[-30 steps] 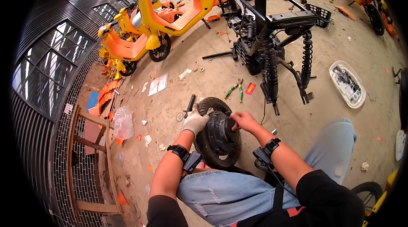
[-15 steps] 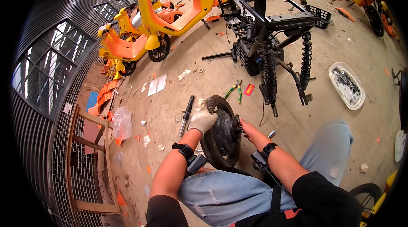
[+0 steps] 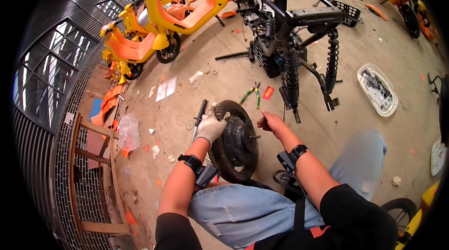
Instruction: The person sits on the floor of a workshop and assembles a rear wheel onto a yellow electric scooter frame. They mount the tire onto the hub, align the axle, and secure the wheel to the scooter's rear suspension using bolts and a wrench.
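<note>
A small black-tyred scooter wheel point(image 3: 238, 140) with a wide dark hub stands on the concrete in front of my knees. My left hand point(image 3: 211, 127), in a pale work glove, is closed over the upper left of its tyre. From the hub's right side a short axle sticks out. Just above and right of that axle, and apart from it, is my bare right hand point(image 3: 273, 124). Its fingers are curled in; what they hold, if anything, is hidden. Beside the gloved hand lies a black and silver rod-like tube point(image 3: 199, 116). Green-handled pliers point(image 3: 251, 94) lie beyond the wheel.
A stripped black scooter frame point(image 3: 308, 18) with two coil shocks stands ahead. To the right is a white tray point(image 3: 394, 104) of metal parts. Yellow and orange scooters point(image 3: 187, 20) stand far left, and a wooden frame point(image 3: 77, 175) is near left. A red packet point(image 3: 268, 92) lies by the pliers.
My right hand has come away from the hub, up and to the right, and the axle end now shows. My left hand stays on the tyre. The whole view has shifted slightly.
</note>
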A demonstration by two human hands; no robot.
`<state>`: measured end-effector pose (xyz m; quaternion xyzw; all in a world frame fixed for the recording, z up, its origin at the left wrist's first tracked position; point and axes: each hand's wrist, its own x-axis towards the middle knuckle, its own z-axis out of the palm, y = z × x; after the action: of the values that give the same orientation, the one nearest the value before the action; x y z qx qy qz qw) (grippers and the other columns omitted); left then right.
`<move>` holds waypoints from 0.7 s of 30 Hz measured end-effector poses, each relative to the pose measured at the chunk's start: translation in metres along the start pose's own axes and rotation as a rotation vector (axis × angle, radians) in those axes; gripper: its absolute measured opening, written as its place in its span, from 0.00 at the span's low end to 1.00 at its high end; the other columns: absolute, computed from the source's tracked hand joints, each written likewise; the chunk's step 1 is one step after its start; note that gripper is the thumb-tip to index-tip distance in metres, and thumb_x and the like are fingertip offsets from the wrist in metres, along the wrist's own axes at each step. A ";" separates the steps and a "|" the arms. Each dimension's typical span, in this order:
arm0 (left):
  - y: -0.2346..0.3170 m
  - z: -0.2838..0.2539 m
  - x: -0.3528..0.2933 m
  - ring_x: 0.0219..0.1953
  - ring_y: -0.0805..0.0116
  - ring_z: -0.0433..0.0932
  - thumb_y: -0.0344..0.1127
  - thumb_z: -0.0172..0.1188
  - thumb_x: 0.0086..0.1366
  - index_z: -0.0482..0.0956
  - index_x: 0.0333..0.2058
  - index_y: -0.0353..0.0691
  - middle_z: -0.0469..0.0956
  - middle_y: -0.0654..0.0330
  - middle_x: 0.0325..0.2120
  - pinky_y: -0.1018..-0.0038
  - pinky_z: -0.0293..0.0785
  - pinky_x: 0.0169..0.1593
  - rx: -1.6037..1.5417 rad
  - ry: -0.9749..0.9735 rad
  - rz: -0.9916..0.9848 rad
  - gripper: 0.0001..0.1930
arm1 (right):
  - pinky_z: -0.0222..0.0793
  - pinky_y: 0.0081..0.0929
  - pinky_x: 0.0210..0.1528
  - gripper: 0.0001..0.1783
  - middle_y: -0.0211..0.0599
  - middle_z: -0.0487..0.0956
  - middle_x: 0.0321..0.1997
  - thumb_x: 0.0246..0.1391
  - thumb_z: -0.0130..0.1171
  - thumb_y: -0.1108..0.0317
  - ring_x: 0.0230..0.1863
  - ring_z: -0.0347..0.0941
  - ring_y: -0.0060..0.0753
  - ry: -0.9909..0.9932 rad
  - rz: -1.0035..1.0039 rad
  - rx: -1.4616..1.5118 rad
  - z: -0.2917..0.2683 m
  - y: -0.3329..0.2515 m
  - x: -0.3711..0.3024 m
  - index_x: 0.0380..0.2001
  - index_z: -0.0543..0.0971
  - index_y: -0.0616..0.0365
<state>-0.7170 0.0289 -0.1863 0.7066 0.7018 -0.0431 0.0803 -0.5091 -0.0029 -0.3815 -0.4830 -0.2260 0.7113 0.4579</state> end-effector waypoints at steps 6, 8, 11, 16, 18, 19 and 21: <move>0.000 0.002 0.003 0.56 0.41 0.76 0.56 0.57 0.61 0.57 0.70 0.39 0.74 0.34 0.55 0.59 0.71 0.61 0.030 -0.025 0.023 0.43 | 0.71 0.34 0.44 0.19 0.28 0.83 0.46 0.66 0.47 0.53 0.44 0.80 0.29 0.085 0.173 -0.134 -0.010 0.035 0.005 0.44 0.81 0.54; 0.005 0.000 0.001 0.57 0.41 0.76 0.53 0.56 0.60 0.57 0.70 0.40 0.74 0.35 0.55 0.59 0.71 0.61 0.055 -0.037 0.019 0.42 | 0.72 0.36 0.47 0.21 0.28 0.81 0.49 0.66 0.47 0.52 0.46 0.79 0.31 0.069 0.204 -0.175 -0.008 0.043 0.010 0.48 0.80 0.54; 0.007 -0.001 0.002 0.57 0.41 0.75 0.52 0.55 0.60 0.55 0.71 0.41 0.72 0.32 0.56 0.60 0.71 0.61 0.014 -0.056 0.018 0.42 | 0.73 0.38 0.48 0.21 0.30 0.79 0.52 0.65 0.49 0.52 0.47 0.77 0.33 0.062 0.229 -0.205 -0.003 0.058 0.016 0.50 0.79 0.55; 0.012 -0.001 -0.002 0.59 0.39 0.74 0.54 0.55 0.60 0.57 0.70 0.41 0.71 0.31 0.57 0.56 0.67 0.63 -0.024 -0.049 -0.002 0.43 | 0.73 0.41 0.49 0.26 0.34 0.75 0.57 0.66 0.49 0.50 0.51 0.75 0.40 0.046 0.227 -0.193 0.010 0.067 0.006 0.57 0.75 0.59; 0.012 -0.002 -0.002 0.59 0.39 0.74 0.54 0.55 0.60 0.57 0.70 0.41 0.71 0.31 0.56 0.56 0.67 0.63 -0.026 -0.054 0.008 0.42 | 0.73 0.40 0.50 0.27 0.35 0.75 0.58 0.66 0.48 0.50 0.52 0.76 0.40 0.053 0.228 -0.191 0.011 0.067 0.004 0.58 0.75 0.59; 0.010 0.000 0.001 0.59 0.39 0.73 0.53 0.55 0.60 0.57 0.70 0.41 0.71 0.31 0.56 0.56 0.67 0.64 -0.035 -0.057 0.014 0.42 | 0.73 0.40 0.50 0.28 0.35 0.75 0.58 0.67 0.48 0.49 0.52 0.76 0.40 0.054 0.228 -0.190 0.011 0.067 0.004 0.59 0.75 0.58; 0.010 0.001 0.002 0.59 0.39 0.73 0.52 0.54 0.60 0.57 0.70 0.41 0.71 0.31 0.56 0.57 0.67 0.64 -0.043 -0.067 0.020 0.42 | 0.73 0.40 0.50 0.28 0.35 0.74 0.59 0.67 0.47 0.49 0.51 0.76 0.40 0.056 0.233 -0.188 0.010 0.067 0.004 0.59 0.74 0.59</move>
<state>-0.7066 0.0305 -0.1867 0.7098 0.6923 -0.0510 0.1195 -0.5475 -0.0301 -0.4310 -0.5665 -0.2208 0.7216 0.3311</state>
